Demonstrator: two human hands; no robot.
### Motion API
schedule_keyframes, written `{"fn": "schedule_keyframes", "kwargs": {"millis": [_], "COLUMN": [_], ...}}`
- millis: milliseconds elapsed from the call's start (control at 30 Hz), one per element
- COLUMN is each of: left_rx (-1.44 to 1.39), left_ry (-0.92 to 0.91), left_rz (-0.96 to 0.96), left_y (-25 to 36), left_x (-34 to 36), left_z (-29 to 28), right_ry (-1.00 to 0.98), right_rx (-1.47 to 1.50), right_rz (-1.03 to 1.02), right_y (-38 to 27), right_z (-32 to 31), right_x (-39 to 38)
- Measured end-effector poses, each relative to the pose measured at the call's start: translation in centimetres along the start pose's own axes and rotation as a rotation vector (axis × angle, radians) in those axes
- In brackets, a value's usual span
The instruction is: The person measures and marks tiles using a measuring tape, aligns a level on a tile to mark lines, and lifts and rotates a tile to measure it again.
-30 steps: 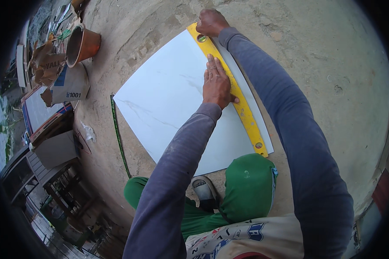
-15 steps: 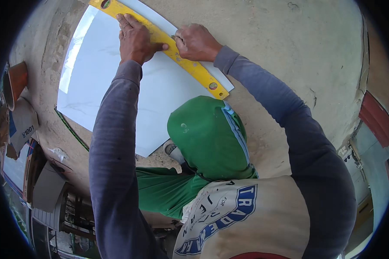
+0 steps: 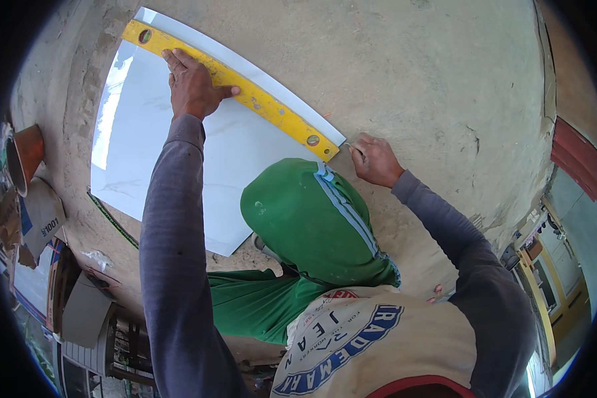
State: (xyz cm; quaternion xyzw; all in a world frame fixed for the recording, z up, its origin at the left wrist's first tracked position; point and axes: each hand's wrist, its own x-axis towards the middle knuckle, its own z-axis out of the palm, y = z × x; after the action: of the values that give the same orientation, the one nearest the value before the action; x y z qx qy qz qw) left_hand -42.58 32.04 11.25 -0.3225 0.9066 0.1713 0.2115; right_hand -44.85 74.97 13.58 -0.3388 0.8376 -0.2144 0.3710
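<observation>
A white marble-patterned tile (image 3: 139, 132) lies on the concrete floor. A yellow spirit level (image 3: 276, 113) lies across it along the upper right edge, leaving a narrow strip of tile showing. My left hand (image 3: 192, 86) rests open on the level and tile, fingers spread and thumb on the level. My right hand (image 3: 373, 159) is closed on a small thin tool, mostly hidden in the fingers, just off the tile's right corner beside the level's end. My green-clad knee (image 3: 292, 212) is bent up by the tile's lower right edge.
At the left are an orange bucket (image 3: 28, 152), torn paper bags (image 3: 41, 215), boxes and boards (image 3: 86, 312). A green-and-black cord or strip (image 3: 113, 219) lies along the tile's lower left. At the right edge are a red panel (image 3: 574, 159) and a yellow wooden piece (image 3: 537, 292).
My right hand has moved from the level's far end down along it and past the tile's corner. My left hand stays on the level. The whole view has shifted as my head moved.
</observation>
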Motion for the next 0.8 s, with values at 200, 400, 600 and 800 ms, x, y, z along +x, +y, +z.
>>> {"fn": "schedule_keyframes", "kwargs": {"millis": [200, 400, 600, 800], "left_rx": [-0.049, -0.055, -0.127, -0.096], "left_ry": [-0.057, -0.047, -0.038, -0.030], "left_rz": [-0.032, -0.063, -0.049, -0.047], "left_y": [1.6, 0.6, 2.4, 0.5], "left_x": [-0.6, -1.1, -0.9, -1.6], "left_z": [0.0, -1.4, -1.4, -1.6], "right_ry": [0.295, 0.413, 0.466, 0.239], "right_rx": [0.259, 0.278, 0.081, -0.027], "right_rz": [-0.078, -0.353, -0.428, -0.384], "right_y": [-6.2, -17.4, -20.9, -26.6], "right_z": [0.8, 0.9, -0.1, -1.6], "right_x": [14.0, 37.6, 50.0, 50.5]}}
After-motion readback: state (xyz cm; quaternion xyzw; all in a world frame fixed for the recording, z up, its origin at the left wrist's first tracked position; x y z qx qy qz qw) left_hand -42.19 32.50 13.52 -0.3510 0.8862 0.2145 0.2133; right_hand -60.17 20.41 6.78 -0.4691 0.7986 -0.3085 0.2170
